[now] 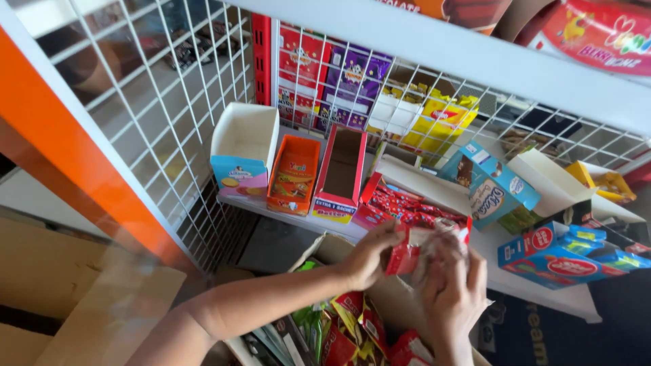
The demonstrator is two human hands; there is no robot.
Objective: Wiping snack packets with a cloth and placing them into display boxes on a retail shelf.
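- My left hand (369, 256) is clenched around one end of a bundle of small red sachets (407, 252), fingers curled over it
- My right hand (451, 288) grips the other end of the same bundle, fingers wrapped over its pale, blurred part; both hands meet just in front of the shelf edge
- The bundle sits right at the front lip of a red display box (413, 207) already packed with the same red sachets, on the white shelf (542, 298)
- Left of that box stand three open display boxes in a row: a tall red-sided empty one (341, 175), an orange one (293, 176), and a white one with a blue-and-pink front (243, 150)
- Right of my hands lie a teal carton (489, 184), tilted, and a blue-and-red carton (563, 256) near the shelf edge
- Below my forearms an open cardboard box (325, 249) holds loose red, yellow and green packets (339, 332)
- White wire mesh (169, 115) backs the shelf, with purple and yellow packs behind it
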